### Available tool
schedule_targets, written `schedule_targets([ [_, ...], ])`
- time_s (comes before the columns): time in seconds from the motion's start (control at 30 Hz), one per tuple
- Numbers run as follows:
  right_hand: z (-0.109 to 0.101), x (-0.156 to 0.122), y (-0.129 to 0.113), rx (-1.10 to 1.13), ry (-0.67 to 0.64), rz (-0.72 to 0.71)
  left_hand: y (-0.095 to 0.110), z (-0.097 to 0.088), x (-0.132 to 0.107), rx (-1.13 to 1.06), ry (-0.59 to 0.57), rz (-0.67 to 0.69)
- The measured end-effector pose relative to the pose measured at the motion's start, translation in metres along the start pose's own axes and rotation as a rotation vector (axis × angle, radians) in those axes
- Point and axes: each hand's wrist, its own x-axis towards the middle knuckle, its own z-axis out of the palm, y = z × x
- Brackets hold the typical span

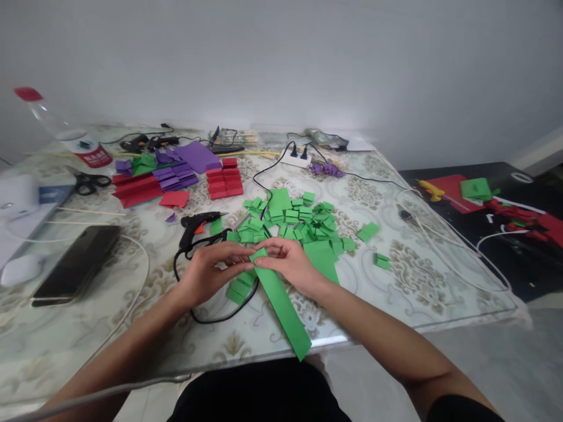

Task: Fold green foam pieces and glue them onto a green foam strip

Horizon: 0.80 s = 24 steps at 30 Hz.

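A long green paper strip [284, 308] slants from between my hands down past the table's front edge. My right hand [292, 264] pinches its upper end, thumb on top and fingers behind. My left hand [215, 271] is closed at the same end, its fingertips on the strip's left edge. Beyond them lies a pile of small folded green paper pieces [292, 217]. A black glue gun [191, 227] rests just past my left hand. Black-handled scissors [206, 240] lie beside it, partly hidden by that hand.
Red folded paper [224, 179] and purple paper [197, 156] lie farther back. A white power strip [295, 158] has black cords running over the table. At left are a phone [79, 264], scissors [88, 180] and a bottle [83, 143]. A yellow glue gun [431, 190] sits at right.
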Motion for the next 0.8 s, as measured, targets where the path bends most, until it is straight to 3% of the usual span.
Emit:
schedule_targets([
  [0.63, 0.0004, -0.0008, 0.0, -0.017, 0.004, -0.011, -0.0023, 0.0014, -0.0021, -0.086, -0.021, -0.094],
  [0.8, 0.0011, -0.0008, -0.0025, 0.0, -0.009, -0.014, 0.0049, -0.002, 0.0022, -0.152, -0.054, -0.155],
])
